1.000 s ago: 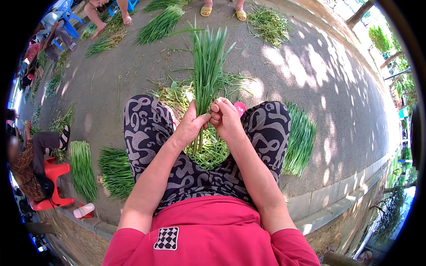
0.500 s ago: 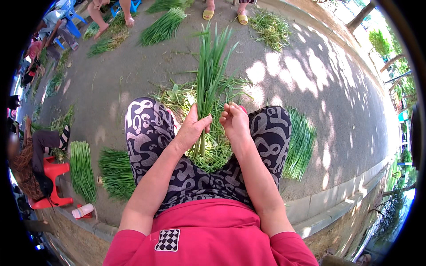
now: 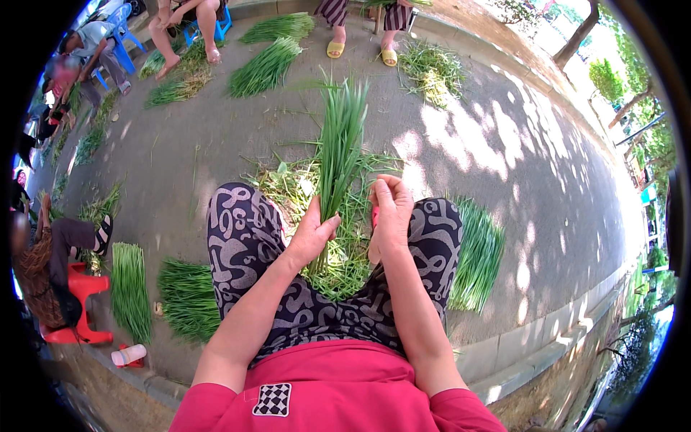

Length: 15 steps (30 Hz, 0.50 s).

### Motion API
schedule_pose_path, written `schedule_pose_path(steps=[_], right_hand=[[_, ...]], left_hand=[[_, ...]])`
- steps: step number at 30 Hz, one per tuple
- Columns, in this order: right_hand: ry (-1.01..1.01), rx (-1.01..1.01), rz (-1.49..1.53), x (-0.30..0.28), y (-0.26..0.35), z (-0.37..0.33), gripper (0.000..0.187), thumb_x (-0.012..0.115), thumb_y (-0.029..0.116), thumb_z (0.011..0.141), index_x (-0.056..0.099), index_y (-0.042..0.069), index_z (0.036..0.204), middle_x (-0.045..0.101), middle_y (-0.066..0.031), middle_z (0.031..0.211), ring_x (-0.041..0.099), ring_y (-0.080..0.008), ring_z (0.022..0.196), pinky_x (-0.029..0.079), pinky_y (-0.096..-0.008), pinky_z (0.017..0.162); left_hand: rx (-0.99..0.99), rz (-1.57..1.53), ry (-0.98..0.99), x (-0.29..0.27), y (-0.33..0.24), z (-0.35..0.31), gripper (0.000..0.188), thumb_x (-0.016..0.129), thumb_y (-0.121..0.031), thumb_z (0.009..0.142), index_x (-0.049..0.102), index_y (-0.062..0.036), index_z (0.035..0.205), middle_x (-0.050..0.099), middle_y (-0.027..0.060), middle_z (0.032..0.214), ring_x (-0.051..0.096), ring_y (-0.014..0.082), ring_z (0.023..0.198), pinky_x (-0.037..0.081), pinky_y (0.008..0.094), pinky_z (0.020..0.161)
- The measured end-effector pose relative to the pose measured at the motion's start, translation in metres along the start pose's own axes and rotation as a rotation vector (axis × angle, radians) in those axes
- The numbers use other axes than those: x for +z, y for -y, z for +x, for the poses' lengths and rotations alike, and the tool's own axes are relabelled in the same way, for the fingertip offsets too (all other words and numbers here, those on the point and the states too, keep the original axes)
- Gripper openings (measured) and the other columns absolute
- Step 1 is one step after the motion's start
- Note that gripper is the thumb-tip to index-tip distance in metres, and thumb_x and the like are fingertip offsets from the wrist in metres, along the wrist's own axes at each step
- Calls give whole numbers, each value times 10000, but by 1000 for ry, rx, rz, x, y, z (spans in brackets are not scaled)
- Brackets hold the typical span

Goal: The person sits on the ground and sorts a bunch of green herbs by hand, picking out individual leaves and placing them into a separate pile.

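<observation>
My left hand point(image 3: 313, 234) is wrapped round the lower part of a bunch of green garlic chives point(image 3: 340, 144), whose leaves point up and away from me. To the right of the bunch, apart from it, my right hand point(image 3: 392, 216) is closed with thumb and fingers drawn together. Whatever those fingers hold, if anything, is too small to make out. Beneath both hands, between my knees, lies a loose heap of chive trimmings point(image 3: 349, 270), pale and yellowish in places.
Laid-out chives rest by my right knee point(image 3: 476, 252), with two more piles point(image 3: 188, 291) point(image 3: 129, 291) at my left. A red stool point(image 3: 85, 295) bears a seated person. Further piles point(image 3: 265, 68) and other people's feet point(image 3: 335, 49) are across the pavement. A kerb point(image 3: 518, 338) runs behind right.
My right hand has turned over and shifted slightly right, away from the bunch. The leaf tips stand closer together. The whole view has tilted up a little; my left hand keeps its hold.
</observation>
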State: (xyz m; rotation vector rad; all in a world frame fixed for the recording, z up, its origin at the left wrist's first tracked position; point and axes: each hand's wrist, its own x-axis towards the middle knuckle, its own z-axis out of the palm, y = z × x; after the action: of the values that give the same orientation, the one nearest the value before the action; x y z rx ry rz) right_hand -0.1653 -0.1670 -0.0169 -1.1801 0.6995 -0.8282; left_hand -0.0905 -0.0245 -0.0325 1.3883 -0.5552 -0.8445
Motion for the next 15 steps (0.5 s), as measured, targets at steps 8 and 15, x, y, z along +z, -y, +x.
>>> schedule_pose_path(steps=[8, 15], right_hand=[[96, -393, -356, 11, 74, 62, 216, 626, 120, 873, 601, -30, 1027, 656, -55, 867, 591, -100, 752, 479, -232, 690], [160, -354, -772, 37, 111, 94, 499, 718, 253, 773, 567, -10, 1169, 680, -136, 913, 640, -191, 821, 499, -316, 751]], left_hand=[[35, 158, 23, 3, 9, -1, 349, 559, -116, 895, 396, -36, 1193, 532, 38, 905, 510, 105, 654, 459, 260, 597], [61, 306, 32, 3, 19, -3, 414, 561, -115, 892, 383, -11, 1251, 574, 100, 929, 567, 162, 755, 479, 313, 666]])
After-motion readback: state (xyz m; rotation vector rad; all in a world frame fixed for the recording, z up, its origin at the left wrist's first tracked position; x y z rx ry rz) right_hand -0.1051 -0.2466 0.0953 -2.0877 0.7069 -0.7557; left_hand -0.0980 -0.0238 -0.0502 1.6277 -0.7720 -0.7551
